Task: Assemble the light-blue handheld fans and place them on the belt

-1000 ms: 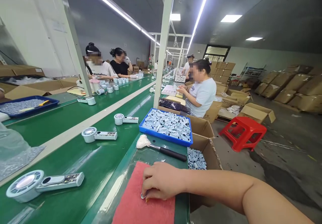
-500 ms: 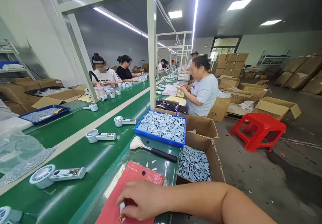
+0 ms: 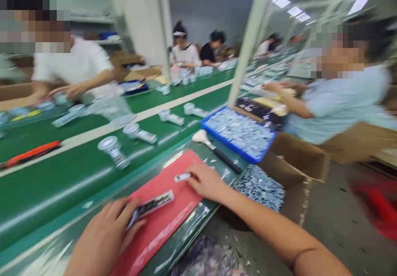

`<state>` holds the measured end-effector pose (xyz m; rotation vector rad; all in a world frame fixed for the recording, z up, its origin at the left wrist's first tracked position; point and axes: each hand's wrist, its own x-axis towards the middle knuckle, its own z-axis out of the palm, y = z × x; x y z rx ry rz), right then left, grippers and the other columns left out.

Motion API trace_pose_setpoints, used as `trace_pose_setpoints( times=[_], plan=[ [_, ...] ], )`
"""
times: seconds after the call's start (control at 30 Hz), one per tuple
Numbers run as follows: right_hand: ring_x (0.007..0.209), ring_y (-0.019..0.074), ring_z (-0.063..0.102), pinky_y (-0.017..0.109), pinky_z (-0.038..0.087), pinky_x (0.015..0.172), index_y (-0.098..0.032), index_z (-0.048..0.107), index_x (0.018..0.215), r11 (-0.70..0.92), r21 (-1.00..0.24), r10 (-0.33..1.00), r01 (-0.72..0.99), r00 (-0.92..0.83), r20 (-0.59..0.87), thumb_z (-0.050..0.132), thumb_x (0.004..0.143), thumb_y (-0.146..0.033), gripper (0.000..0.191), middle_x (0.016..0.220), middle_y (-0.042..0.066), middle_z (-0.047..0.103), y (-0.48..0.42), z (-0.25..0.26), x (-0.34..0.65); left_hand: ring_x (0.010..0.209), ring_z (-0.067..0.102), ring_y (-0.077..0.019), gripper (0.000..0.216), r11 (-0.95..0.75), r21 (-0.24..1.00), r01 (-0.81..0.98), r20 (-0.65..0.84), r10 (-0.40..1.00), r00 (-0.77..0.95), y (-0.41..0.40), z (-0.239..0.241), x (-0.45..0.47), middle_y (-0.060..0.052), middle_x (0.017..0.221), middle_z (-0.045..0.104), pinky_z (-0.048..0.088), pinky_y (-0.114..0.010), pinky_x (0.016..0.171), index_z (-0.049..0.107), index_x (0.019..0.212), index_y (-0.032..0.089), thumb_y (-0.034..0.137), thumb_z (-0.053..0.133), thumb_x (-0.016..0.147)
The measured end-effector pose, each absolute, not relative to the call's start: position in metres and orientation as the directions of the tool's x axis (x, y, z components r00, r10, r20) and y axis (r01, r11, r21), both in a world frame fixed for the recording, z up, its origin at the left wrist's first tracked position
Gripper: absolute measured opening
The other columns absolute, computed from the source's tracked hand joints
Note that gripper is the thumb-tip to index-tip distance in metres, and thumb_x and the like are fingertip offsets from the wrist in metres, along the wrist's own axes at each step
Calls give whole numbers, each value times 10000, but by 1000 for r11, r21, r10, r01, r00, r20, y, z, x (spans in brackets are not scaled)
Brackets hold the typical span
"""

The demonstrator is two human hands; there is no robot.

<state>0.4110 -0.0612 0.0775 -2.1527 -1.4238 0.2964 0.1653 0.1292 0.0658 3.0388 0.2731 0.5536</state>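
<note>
The left hand (image 3: 105, 232) is grasping the near end of a narrow strip-shaped part (image 3: 153, 204), which is lying slantwise on the red mat (image 3: 173, 226) and pointing toward two o'clock. The right hand (image 3: 207, 181), at one o'clock from the left, is pinching a small white piece (image 3: 182, 177) against the mat's far edge. The mat is lying on the green tabletop (image 3: 62, 185). A brush (image 3: 217, 152) is lying at twelve o'clock from the right hand, just beside a blue tray (image 3: 238, 133) of pale parts. At three o'clock from that hand, a cardboard box (image 3: 297, 160) is holding more pale parts. Small handheld fans (image 3: 113, 151) are lying on the belt at eleven o'clock. The picture is blurred.
</note>
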Motion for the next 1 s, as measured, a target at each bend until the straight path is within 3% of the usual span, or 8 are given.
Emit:
trace_pose_setpoints(
  times=[0.17,0.27,0.4,0.53,0.7,0.8,0.9,1.0],
  plan=[
    [748,156,588,286,422,685,-194,664,1013,-60,-713,951,699,257,172,612,948,-198,84,919,20,672,-44,90,391,1009,639,-281,283,-933,167,318,222,349,910,110,86,163,-110,1127,635,584,-425,825,655,1177,243,413,515,999],
    [730,152,577,287,398,658,-193,664,1025,16,-672,973,740,144,182,608,946,-201,97,915,21,659,-33,96,369,995,617,-285,248,-923,211,321,218,364,905,104,89,164,-104,1114,627,571,-448,827,642,1165,232,380,554,987],
    [759,174,573,301,364,633,-186,664,999,14,-534,987,845,74,142,603,965,-225,81,945,46,665,-22,98,352,1104,609,-288,287,-934,295,203,352,304,885,101,90,164,-114,1200,645,534,-475,942,596,1230,207,381,560,1004],
    [787,184,580,310,381,644,-183,669,998,18,-513,991,858,51,120,605,977,-216,75,951,51,659,-21,99,350,1070,632,-239,176,-922,372,104,418,267,869,101,93,169,-64,1109,694,505,-429,960,641,1104,217,288,492,1042],
    [919,190,626,341,488,797,-189,671,916,-18,-716,979,698,156,128,627,970,-188,69,1000,49,655,-19,87,355,924,646,-193,130,-883,455,115,412,323,852,97,93,174,-21,987,710,527,-338,810,675,1024,220,228,546,1012],
    [1033,197,661,367,535,905,-191,658,1086,-79,-871,985,485,175,8,664,940,-173,147,1134,72,683,-16,77,361,910,651,-189,115,-882,456,118,401,322,858,95,95,172,-14,966,709,533,-326,782,671,997,223,205,558,999],
    [1175,246,637,461,502,1040,-203,609,1306,-45,-860,998,509,58,-18,689,933,-218,382,1287,108,669,-20,75,366,991,665,-223,101,-905,407,128,379,294,878,87,98,164,-42,1016,710,556,-376,841,656,989,213,219,556,1000],
    [1245,286,583,522,436,1103,-198,628,1319,67,-760,996,646,-87,14,653,961,-227,360,1310,111,662,-30,80,365,1097,658,-289,132,-935,305,183,354,290,889,73,97,156,-78,1111,717,558,-494,928,639,1090,203,240,543,1007]
  ],
)
